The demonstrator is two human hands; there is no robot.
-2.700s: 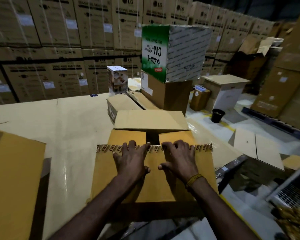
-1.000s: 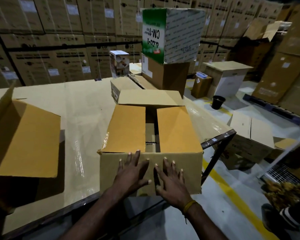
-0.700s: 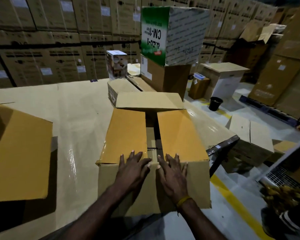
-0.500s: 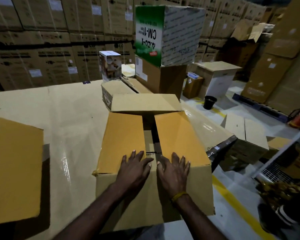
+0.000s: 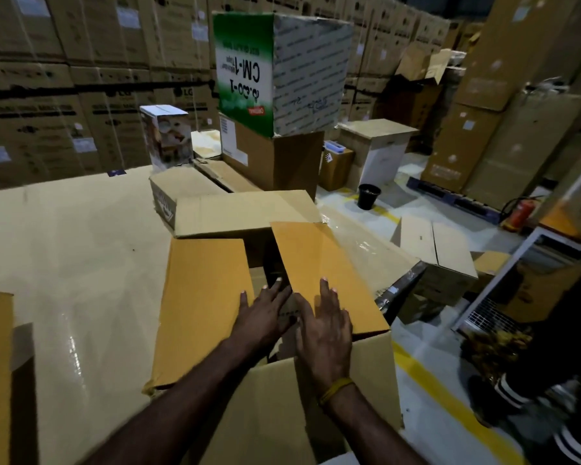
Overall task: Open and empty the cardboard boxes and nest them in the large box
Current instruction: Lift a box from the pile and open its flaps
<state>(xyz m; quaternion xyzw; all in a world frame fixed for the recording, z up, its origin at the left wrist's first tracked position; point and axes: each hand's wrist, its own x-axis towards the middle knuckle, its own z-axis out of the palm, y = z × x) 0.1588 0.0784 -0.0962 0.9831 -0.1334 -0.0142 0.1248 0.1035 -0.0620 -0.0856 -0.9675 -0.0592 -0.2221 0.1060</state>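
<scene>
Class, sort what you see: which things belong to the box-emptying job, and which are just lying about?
In the job:
cardboard box
right flap
left flap
left hand
right hand

Lying about:
green carton
black bucket
fire extinguisher

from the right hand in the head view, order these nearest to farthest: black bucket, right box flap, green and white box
From the right hand:
1. right box flap, under its fingers.
2. black bucket, on the floor beyond, to the right.
3. green and white box, stacked high at the back.

A warehouse: walls of stacked cartons (image 5: 81, 78), a pallet (image 5: 457, 199) and a fire extinguisher (image 5: 520, 213).
</scene>
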